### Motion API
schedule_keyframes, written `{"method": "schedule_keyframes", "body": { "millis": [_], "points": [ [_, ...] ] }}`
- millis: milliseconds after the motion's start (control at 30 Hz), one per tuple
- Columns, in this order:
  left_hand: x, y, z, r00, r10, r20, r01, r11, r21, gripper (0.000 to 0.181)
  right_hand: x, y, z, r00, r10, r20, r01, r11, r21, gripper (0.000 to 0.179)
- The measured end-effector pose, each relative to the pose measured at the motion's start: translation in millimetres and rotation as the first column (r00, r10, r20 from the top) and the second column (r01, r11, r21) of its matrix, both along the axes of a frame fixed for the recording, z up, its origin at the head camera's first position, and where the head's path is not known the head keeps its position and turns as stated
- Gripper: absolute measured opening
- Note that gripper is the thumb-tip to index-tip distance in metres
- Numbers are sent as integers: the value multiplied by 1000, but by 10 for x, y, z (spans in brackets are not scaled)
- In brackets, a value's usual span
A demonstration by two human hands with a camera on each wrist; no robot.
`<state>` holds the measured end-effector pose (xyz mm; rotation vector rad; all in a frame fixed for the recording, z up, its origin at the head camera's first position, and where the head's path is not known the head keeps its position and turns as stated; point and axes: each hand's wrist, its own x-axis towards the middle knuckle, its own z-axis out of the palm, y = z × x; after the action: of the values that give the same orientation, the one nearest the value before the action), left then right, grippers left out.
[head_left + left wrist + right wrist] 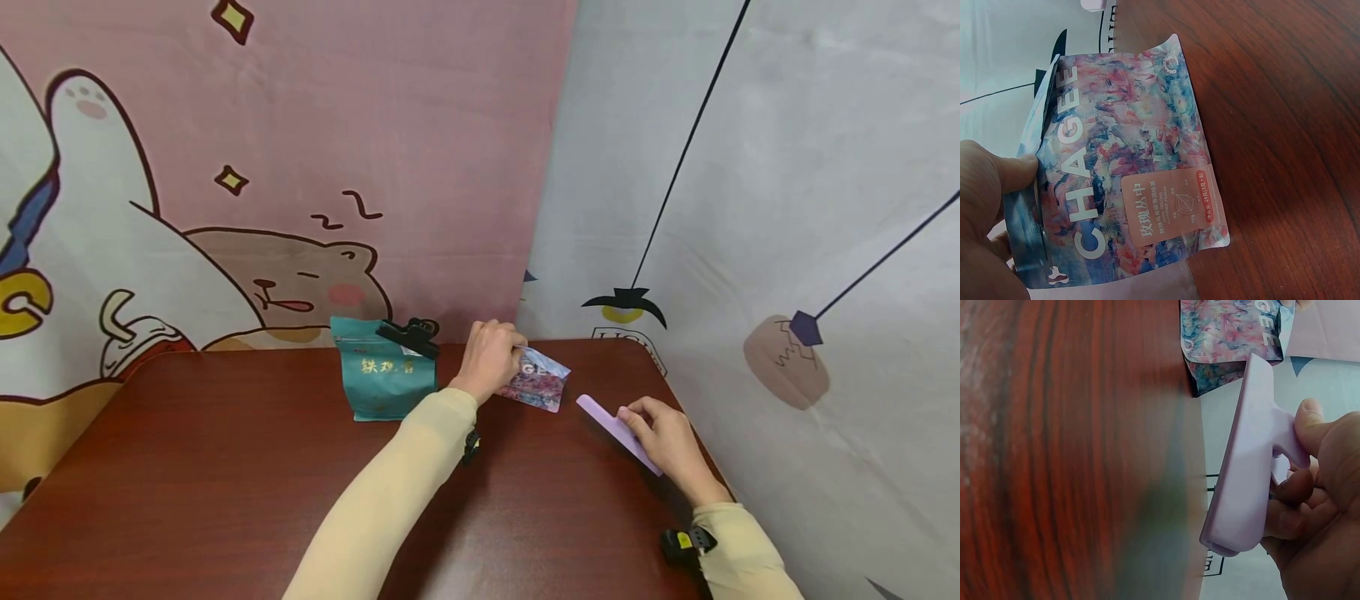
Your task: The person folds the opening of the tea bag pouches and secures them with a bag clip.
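Observation:
My left hand [489,357] pinches the folded top edge of a colourful CHAGEE tea pouch [1129,137], thumb on the near face. The pouch has a blue, pink and red painted pattern and a salmon label, and stands at the back right of the table. To its right, my right hand [666,437] holds a lilac bag clip [1244,469] by its handles, above the tabletop. In the right wrist view the thumb presses one handle and curled fingers lie behind the other. The clip's long bar is apart from the pouch in the head view; whether its jaws are parted cannot be told.
A teal tea pouch [388,383] stands left of my left hand, with a black clip [410,337] across its top right corner. The brown wooden table [225,467] meets a printed pink cloth [450,150] behind and a grey one [847,250] at the right.

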<state>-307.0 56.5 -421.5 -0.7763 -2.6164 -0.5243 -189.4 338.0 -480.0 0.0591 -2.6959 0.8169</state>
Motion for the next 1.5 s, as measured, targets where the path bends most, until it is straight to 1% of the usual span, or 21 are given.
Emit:
{"method": "schedule_keyframes", "body": {
  "millis": [100, 267, 367, 533, 733, 1000, 1167, 1300, 1500],
  "points": [
    [4, 4, 1, 1000, 3, 5, -3, 1000, 0, 15, -11, -1, -5, 1000, -1, -27, 1, 1000, 2, 12],
    [7, 11, -1, 1000, 2, 8, -2, 1000, -1, 15, -20, -6, 0, 1000, -17, -16, 17, 1000, -4, 12],
    [9, 10, 1, 1000, -1, 11, 1, 1000, 5, 15, -31, -15, 6, 999, -21, -33, 21, 1000, -1, 11],
    [6, -2, -5, 1000, 1, -4, -1, 1000, 10, 15, -54, -36, 5, 998, -21, -62, 21, 1000, 0, 9],
    [0, -7, -23, 1000, 4, -20, -4, 1000, 12, 14, -76, -69, 25, 996, -38, -84, 37, 999, -17, 10],
    [4, 1, -11, 1000, 3, -12, -3, 1000, 3, 14, -125, -104, 37, 990, -57, -132, 51, 997, -53, 9],
    [0, 4, -10, 1000, 3, -17, -3, 1000, 7, 14, -169, -113, 5, 982, -70, -176, 61, 997, -55, 9],
    [9, -1, -8, 1000, 6, -20, -6, 1000, 4, 14, -190, -122, 10, 974, -73, -216, 62, 997, -56, 10],
    [16, 2, -3, 1000, 3, -8, -3, 1000, 9, 14, -205, -141, 38, 968, -80, -237, 69, 996, -52, 11]
  ]
}}
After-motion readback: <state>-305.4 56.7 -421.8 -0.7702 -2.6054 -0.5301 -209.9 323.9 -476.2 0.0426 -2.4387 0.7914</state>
